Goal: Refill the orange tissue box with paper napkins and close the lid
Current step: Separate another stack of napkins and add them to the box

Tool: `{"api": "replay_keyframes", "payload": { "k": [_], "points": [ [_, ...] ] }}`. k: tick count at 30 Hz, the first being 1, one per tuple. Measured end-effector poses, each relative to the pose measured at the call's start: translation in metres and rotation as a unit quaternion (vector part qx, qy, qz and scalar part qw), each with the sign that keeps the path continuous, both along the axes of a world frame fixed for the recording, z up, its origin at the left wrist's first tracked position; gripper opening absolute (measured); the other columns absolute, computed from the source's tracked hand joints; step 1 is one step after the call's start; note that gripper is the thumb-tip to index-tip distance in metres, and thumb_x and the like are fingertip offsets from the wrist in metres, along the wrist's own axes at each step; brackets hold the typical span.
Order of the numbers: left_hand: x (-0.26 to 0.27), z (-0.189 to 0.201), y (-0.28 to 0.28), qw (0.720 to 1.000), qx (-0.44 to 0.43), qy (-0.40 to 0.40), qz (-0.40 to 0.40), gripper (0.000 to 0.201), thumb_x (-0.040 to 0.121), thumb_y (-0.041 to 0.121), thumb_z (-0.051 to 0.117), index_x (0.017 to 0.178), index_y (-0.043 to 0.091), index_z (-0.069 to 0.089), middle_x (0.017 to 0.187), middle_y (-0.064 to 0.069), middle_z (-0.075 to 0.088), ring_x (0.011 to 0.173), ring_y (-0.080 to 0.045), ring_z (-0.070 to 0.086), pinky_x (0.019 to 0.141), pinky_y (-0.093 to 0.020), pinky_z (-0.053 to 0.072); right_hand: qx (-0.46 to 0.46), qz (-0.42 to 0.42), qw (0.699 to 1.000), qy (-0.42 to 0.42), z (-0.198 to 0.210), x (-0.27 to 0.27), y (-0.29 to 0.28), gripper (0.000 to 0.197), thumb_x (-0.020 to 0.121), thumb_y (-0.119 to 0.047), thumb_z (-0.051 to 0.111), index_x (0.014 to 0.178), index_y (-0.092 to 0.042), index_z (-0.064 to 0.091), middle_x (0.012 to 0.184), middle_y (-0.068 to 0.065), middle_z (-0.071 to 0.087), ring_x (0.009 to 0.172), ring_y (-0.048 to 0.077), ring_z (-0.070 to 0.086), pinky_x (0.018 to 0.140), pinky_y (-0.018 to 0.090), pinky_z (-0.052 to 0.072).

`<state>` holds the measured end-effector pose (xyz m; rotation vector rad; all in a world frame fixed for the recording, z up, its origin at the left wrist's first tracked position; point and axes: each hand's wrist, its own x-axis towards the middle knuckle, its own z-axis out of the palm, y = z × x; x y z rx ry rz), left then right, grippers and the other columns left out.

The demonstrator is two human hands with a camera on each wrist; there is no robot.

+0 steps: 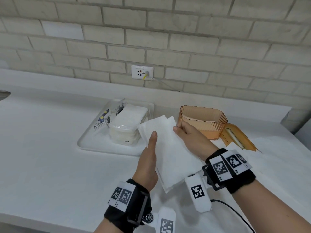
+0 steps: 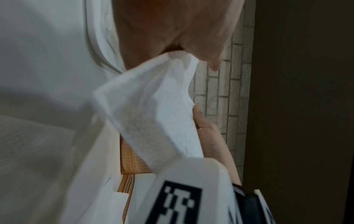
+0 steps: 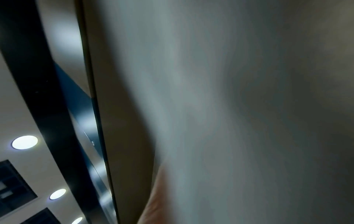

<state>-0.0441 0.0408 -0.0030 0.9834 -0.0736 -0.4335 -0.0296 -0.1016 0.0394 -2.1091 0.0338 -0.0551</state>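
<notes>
— White paper, head view first: what was recorded?

— A stack of paper napkins (image 1: 168,152) was held above the counter (image 1: 50,148) between both hands. The left hand (image 1: 149,158) gripped its left edge, thumb laid along the top face. The right hand (image 1: 188,137) pinched the far right corner, fingers curled round it.

— And the orange tissue box (image 1: 204,121)?

— Upright on the counter, just behind the right hand, open at the top. Its lid (image 1: 239,137) lay flat beside it on the right, slot upward. A white tray (image 1: 94,145) stood to the left, carrying an opened napkin pack (image 1: 127,123). A wall socket (image 1: 142,72) sat in the brick wall behind.

— Left wrist view?

— The napkins ran diagonally through the picture, pinched at the upper end by the left hand and touched on the far edge by the right hand's fingers (image 2: 199,118). A strip of the ribbed orange box showed beneath – blurred.

— Right wrist view?

— Mostly a grey blurred surface close to the lens, with ceiling lights (image 3: 25,142) at the left. The fingers' state could not be told from that picture.
</notes>
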Motion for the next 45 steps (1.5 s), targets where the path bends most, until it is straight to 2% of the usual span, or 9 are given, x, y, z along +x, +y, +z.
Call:
{"api": "replay_keyframes", "payload": {
  "k": [7,9,14,19,24,29,37,40,45],
  "points": [
    [0.003,-0.006,-0.002,1.000,0.021,0.009,0.008,0.042,0.096,0.037,0.050,0.129,0.012,0.056,0.119,-0.005,0.069,0.110,-0.019,0.065,0.095,-0.038,0.050,0.017,-0.015,1.000,-0.021,-0.003,0.003,-0.003,0.017,0.098,-0.024,0.044,0.081,-0.021,0.043,0.086,0.001,0.056,0.073,0.010,0.050,0.065,0.022,0.038],
    [0.006,-0.005,-0.002,1.000,0.023,0.012,0.004,0.043,0.095,0.040,0.050,0.128,0.013,0.057,0.119,-0.004,0.069,0.110,-0.019,0.065,0.097,-0.039,0.049,0.062,0.003,0.998,0.022,-0.004,0.001,-0.005,0.009,0.097,-0.024,0.048,0.103,-0.019,0.045,0.097,-0.001,0.063,0.082,0.011,0.060,0.073,0.026,0.048],
    [0.013,-0.006,-0.008,0.998,0.051,0.030,0.004,0.041,0.090,0.035,0.061,0.126,0.013,0.059,0.115,-0.007,0.070,0.108,-0.024,0.066,0.099,-0.046,0.048,0.063,0.047,0.996,0.041,-0.004,-0.006,-0.008,0.051,0.097,-0.028,0.044,0.142,-0.023,0.021,0.131,-0.004,0.050,0.115,0.011,0.052,0.097,0.029,0.044],
    [0.029,-0.013,0.009,0.992,0.055,0.066,0.088,0.044,0.087,0.024,0.066,0.127,0.009,0.056,0.117,-0.009,0.068,0.107,-0.029,0.064,0.091,-0.045,0.051,-0.120,0.000,0.989,0.087,-0.012,-0.023,-0.053,0.049,0.093,-0.035,0.051,0.137,-0.018,0.035,0.113,0.000,0.056,0.088,0.009,0.055,0.072,0.019,0.043],
    [0.041,-0.016,0.019,0.991,0.035,0.074,0.109,0.039,0.089,0.014,0.063,0.126,0.006,0.056,0.117,-0.011,0.068,0.102,-0.027,0.065,0.076,-0.036,0.052,-0.387,0.059,0.881,0.266,-0.063,-0.060,-0.064,0.056,0.083,-0.040,0.063,0.126,-0.012,0.040,0.125,0.007,0.043,0.114,0.024,0.044,0.094,0.036,0.042],
    [0.039,-0.022,0.004,0.992,0.035,0.082,0.093,0.035,0.089,0.015,0.063,0.123,0.007,0.058,0.113,-0.006,0.070,0.099,-0.021,0.067,0.076,-0.034,0.052,-0.388,0.040,0.883,0.260,-0.073,-0.064,-0.052,0.028,0.089,-0.031,0.056,0.105,-0.012,0.045,0.111,0.008,0.056,0.110,0.028,0.050,0.094,0.040,0.037],
    [0.040,-0.031,-0.005,0.990,0.084,0.053,0.099,0.028,0.092,0.013,0.059,0.119,0.011,0.058,0.107,-0.004,0.068,0.093,-0.021,0.064,0.072,-0.032,0.049,-0.134,-0.140,0.973,0.123,-0.053,-0.071,-0.087,0.039,0.092,-0.021,0.057,0.061,-0.025,0.033,0.064,-0.013,0.038,0.061,0.002,0.038,0.051,0.014,0.031],
    [0.045,-0.040,-0.013,0.985,0.117,0.059,0.109,0.026,0.093,0.011,0.057,0.119,0.009,0.057,0.106,-0.007,0.066,0.086,-0.022,0.062,0.069,-0.031,0.048,0.048,-0.200,0.978,0.025,-0.031,-0.074,-0.100,0.005,0.090,-0.019,0.060,0.086,-0.021,0.062,0.083,-0.012,0.065,0.077,0.005,0.062,0.062,0.008,0.041],
    [0.032,-0.046,-0.048,0.991,0.123,0.046,-0.004,0.031,0.094,0.010,0.053,0.125,0.007,0.057,0.110,-0.010,0.070,0.098,-0.029,0.066,0.082,-0.038,0.052,0.156,-0.177,0.972,-0.020,-0.014,-0.064,-0.088,0.027,0.088,-0.021,0.062,0.114,-0.016,0.063,0.106,-0.003,0.070,0.093,0.012,0.068,0.072,0.020,0.055]
  ]
}}
